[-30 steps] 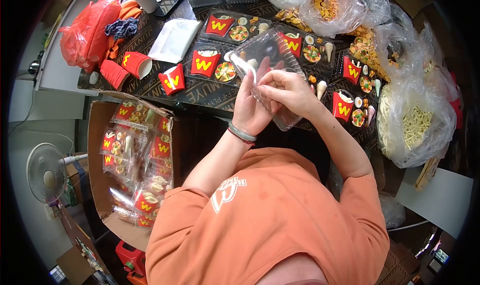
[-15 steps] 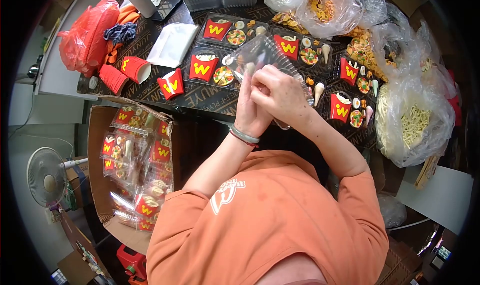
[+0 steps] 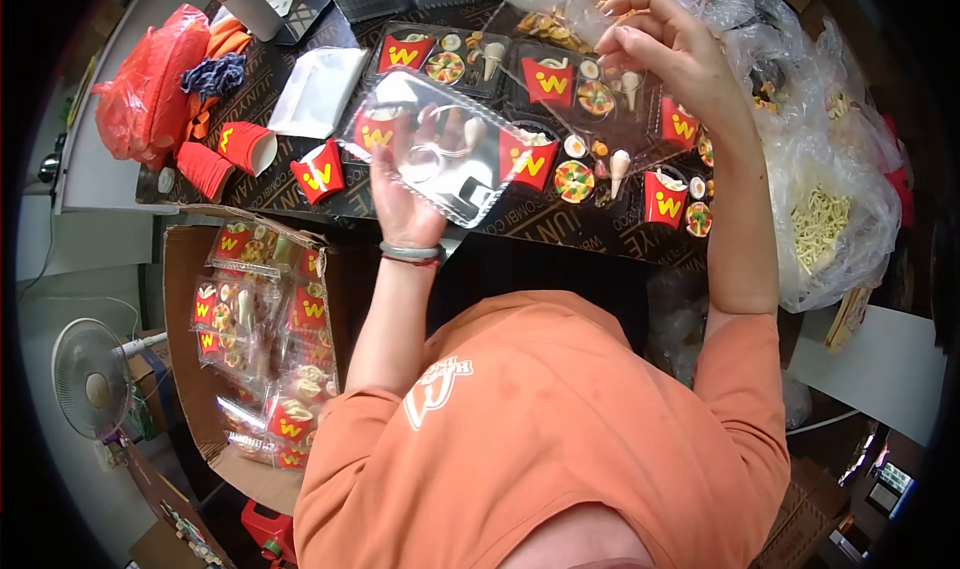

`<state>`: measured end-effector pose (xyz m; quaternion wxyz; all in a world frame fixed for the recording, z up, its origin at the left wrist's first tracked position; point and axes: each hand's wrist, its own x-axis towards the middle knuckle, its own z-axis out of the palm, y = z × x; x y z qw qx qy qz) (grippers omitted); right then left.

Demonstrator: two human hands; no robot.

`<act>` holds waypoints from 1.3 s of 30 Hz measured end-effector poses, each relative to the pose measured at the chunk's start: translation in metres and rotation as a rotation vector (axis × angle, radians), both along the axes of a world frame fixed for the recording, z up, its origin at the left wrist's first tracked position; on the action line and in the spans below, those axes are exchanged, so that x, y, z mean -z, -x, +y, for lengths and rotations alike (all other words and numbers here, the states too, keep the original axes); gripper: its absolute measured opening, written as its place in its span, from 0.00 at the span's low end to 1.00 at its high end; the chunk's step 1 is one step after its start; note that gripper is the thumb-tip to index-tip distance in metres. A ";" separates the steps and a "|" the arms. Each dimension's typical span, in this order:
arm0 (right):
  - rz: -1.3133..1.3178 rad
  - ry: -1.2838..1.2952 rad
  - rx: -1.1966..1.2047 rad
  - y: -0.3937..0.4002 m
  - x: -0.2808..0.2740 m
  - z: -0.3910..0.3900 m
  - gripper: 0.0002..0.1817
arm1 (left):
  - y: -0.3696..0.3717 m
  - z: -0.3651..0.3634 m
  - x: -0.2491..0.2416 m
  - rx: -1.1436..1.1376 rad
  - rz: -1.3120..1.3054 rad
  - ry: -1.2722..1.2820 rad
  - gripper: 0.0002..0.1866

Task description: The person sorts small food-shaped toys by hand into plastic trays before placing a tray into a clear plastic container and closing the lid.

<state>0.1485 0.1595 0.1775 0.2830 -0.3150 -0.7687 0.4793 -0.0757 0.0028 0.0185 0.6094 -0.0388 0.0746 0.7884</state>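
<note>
Two hands up: left hand (image 3: 405,194) grips a clear lid (image 3: 440,149) over the trays (image 3: 585,119), right hand (image 3: 665,54) hovers by the bags (image 3: 840,169), fingers loosely curled, holding nothing.

The clear plastic tray (image 3: 440,149) is empty, glossy and moulded into shallow compartments; it is raised above the table and tilted, gripped at its near left edge; filled trays show dimly through it.
</note>
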 end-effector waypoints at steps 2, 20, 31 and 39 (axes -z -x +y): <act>0.035 0.107 -0.091 -0.016 0.027 0.028 0.16 | 0.030 -0.011 0.011 -0.018 0.014 -0.088 0.26; -0.164 -0.625 -0.291 0.094 0.100 -0.088 0.44 | 0.006 -0.024 -0.007 -0.035 0.289 0.180 0.23; -0.095 -0.327 -0.399 0.158 0.057 -0.044 0.21 | 0.078 -0.068 -0.025 -0.440 0.585 0.435 0.24; -0.274 0.144 -0.517 0.174 0.125 0.031 0.26 | 0.130 -0.117 -0.030 -0.610 0.495 0.413 0.22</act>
